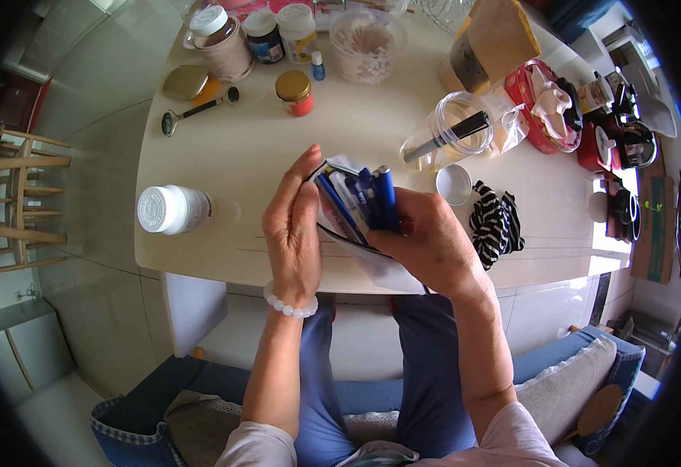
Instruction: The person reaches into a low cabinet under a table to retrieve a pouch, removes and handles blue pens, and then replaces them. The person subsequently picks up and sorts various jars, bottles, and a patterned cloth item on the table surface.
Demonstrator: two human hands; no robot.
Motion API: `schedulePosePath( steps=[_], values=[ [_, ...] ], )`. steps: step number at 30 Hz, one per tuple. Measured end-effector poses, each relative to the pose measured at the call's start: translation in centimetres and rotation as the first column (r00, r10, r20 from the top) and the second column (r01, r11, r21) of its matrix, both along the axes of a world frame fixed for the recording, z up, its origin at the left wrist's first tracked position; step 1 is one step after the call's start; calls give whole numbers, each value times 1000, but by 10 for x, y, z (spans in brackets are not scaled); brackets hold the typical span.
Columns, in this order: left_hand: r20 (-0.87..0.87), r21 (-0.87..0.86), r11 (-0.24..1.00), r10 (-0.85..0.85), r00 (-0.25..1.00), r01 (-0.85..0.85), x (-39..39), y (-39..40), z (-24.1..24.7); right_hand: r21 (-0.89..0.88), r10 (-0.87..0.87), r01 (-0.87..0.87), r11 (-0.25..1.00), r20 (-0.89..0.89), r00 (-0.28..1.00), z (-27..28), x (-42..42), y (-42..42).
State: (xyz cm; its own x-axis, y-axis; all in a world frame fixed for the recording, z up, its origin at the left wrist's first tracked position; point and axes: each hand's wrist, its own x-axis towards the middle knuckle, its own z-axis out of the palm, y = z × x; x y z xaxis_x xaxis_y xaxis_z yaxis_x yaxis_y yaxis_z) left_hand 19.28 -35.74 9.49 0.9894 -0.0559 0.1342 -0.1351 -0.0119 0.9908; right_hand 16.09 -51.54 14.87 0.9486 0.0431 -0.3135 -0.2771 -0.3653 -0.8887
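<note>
My left hand (294,227) grips the left edge of a pale, dark-edged pouch (369,265), holding its mouth apart. Several blue and white pens (352,195) lie bunched in the opening. My right hand (434,239) has its fingers around the right part of the bunch, where a thick blue pen (385,195) stands up. Its fingertips are partly hidden behind the pens. Right of that hand lies a black-and-white striped cloth (495,225), with a round lid (454,184) just above it. Beyond stands a clear plastic jar (434,137) with a black marker (457,134) leaning in it.
A white bottle (171,209) lies at the table's left. Behind are a jade roller (200,109), a gold-lidded jar (294,93), a tub of cotton swabs (367,46) and several bottles. A paper bag (486,46) and a red tin (542,111) stand at the right.
</note>
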Motion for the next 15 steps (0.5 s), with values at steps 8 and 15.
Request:
schedulePosePath(
  steps=[8, 15],
  values=[
    [-28, 21, 1000, 17, 999, -16, 1, -1, 8, 438, -43, 62, 897, -54, 998, -11, 0, -9],
    [-39, 20, 1000, -22, 999, 23, -1, -1, 8, 128, -4, -5, 992, 68, 998, -8, -1, -10]
  ],
)
